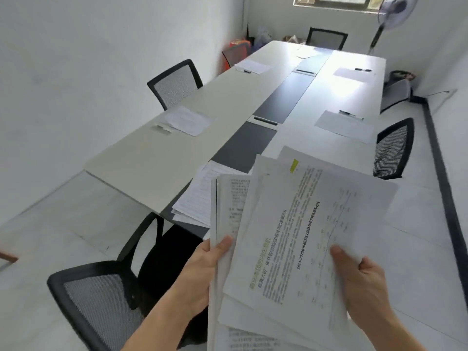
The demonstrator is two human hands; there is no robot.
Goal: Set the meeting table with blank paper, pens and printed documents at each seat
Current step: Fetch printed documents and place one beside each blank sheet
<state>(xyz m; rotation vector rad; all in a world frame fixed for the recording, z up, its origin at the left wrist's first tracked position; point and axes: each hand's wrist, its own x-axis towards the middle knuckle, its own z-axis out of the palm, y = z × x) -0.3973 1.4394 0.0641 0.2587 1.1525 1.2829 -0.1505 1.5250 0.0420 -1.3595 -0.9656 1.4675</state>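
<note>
Together the left hand (202,272) and right hand (364,290) grip a fanned sheaf of printed documents (291,236), thumbs on top, the left at the sheaf's left edge, the right on the top sheet's near right edge. The sheaf is held above the near end of the table (141,160), its far corners overlapping that edge in view. Just left of it a second pile of printed pages (195,196) lies on the near edge, slightly overhanging. Further out, paper (188,120) with a pen (162,129) lies at the left seat, and blank paper (344,125) with a pen (350,114) at the right seat; three more settings lie near the far end. Between the settings the tabletop is bare. Chairs (174,82) stand along both long sides and at the far end, one chair (101,307) near left. Open floor runs wide along the left wall, narrower on the right.
</note>
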